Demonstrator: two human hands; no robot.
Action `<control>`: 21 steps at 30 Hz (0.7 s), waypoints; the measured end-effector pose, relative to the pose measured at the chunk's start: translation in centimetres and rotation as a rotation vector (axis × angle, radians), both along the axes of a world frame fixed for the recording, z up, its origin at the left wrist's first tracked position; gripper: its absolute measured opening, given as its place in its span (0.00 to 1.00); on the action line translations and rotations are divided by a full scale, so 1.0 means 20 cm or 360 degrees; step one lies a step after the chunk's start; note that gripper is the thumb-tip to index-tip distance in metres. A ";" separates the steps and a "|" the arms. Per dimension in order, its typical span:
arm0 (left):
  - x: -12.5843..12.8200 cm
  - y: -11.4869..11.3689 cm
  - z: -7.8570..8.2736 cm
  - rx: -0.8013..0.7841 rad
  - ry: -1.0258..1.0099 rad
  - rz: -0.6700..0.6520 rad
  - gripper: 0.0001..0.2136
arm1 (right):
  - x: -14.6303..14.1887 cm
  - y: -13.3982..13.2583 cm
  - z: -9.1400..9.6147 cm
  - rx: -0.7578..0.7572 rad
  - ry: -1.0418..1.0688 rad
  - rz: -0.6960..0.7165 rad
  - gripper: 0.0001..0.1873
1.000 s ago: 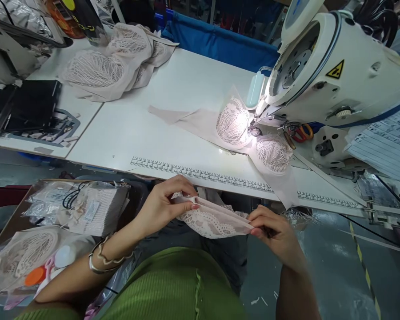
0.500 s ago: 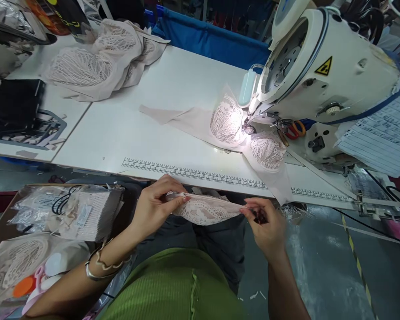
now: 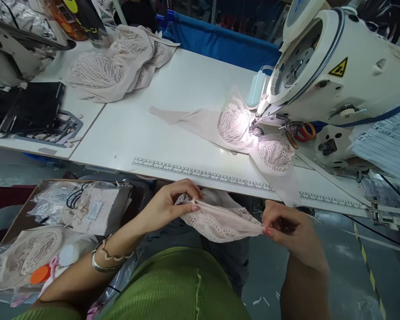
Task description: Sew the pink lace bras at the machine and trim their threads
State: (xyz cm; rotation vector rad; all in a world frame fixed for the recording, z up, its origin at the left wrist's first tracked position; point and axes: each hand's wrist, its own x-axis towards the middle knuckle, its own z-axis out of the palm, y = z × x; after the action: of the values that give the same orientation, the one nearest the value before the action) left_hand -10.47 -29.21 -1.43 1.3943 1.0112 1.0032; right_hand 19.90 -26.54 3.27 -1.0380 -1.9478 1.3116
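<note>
The left hand (image 3: pixel 170 204) pinches one end of a pale pink piece of lace-and-mesh fabric (image 3: pixel 225 224) between thumb and fingers, its lace gathered into folds by the fingertips. The right hand (image 3: pixel 295 229) grips the opposite end at a narrow tip. The piece hangs between the two hands, above the lap and just in front of the tabletop (image 3: pixel 133 138), with pleats running along its upper edge. If the hands pull unevenly, the soft mesh could stretch out of shape or the lace edge could slide off the layer behind it; a loose pinch at the narrow tip could let that end slip.

Just beyond, a printed black ruler scale (image 3: pixel 203 174) runs along the tabletop's near edge. Behind it, a pale pink lace-cupped garment (image 3: pixel 235 122) lies beneath the lit needle area of a white industrial sewing machine (image 3: pixel 363 66), one end of it drooping over the edge. A sleeve or arm catching that end could drag the garment askew. Orange-and-red-handled scissors (image 3: pixel 306 132) rest close to the machine. Farther left lies a heap of similar lace pieces (image 3: pixel 100 71).
</note>
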 end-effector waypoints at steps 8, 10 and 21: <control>0.24 0.01 0.03 0.0349 0.0135 -0.0439 0.08 | -0.25 -0.06 -0.05 0.0118 -0.0304 -0.0003 0.05; 0.26 0.01 0.01 0.0294 0.0091 -0.0360 0.10 | -0.23 -0.08 -0.10 0.0112 -0.0272 -0.0063 0.03; 0.22 0.04 0.01 0.0042 0.0038 -0.0291 0.09 | -0.13 -0.05 -0.16 0.0204 -0.0093 -0.0081 0.04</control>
State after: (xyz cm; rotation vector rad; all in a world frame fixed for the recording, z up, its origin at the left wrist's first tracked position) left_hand -5.98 -28.36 -1.28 1.4944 0.8728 0.8691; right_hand 17.33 -27.60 0.13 -1.0661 -2.0067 1.1250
